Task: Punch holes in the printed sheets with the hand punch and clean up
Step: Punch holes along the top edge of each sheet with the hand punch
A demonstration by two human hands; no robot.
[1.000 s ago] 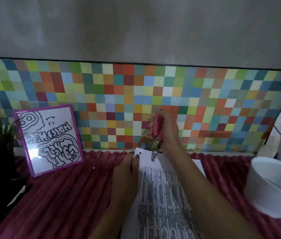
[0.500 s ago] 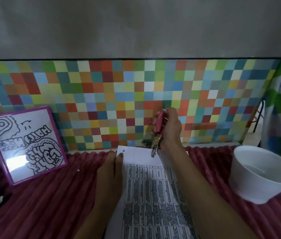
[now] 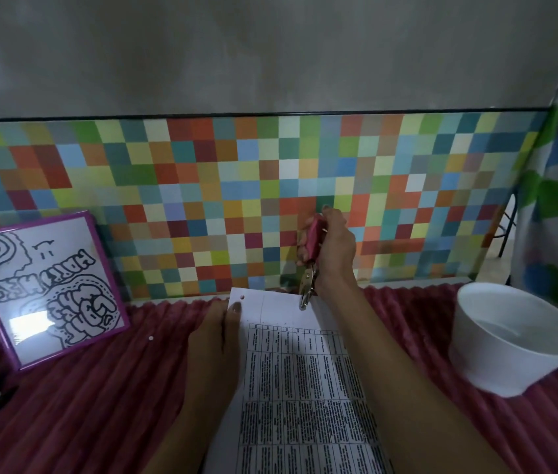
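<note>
Pink-handled, one hand punch (image 3: 310,268) is clenched in the right hand (image 3: 335,251), tip at the far edge of one printed sheet (image 3: 291,371); the left hand (image 3: 214,340) presses it flat, one hole (image 3: 242,297) just beyond its fingertip (image 3: 235,307)

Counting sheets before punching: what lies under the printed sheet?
Ribbed maroon cloth shows around the printed sheet, so it lies on that; the left hand presses its left edge. Any further sheets beneath are covered.

Ribbed maroon plush cloth (image 3: 106,388) covers the tabletop; matt printed paper sheet (image 3: 291,388); shiny metal punch (image 3: 306,285) head with pink plastic handles; glossy picture frame (image 3: 41,289) at nine o'clock.
</note>
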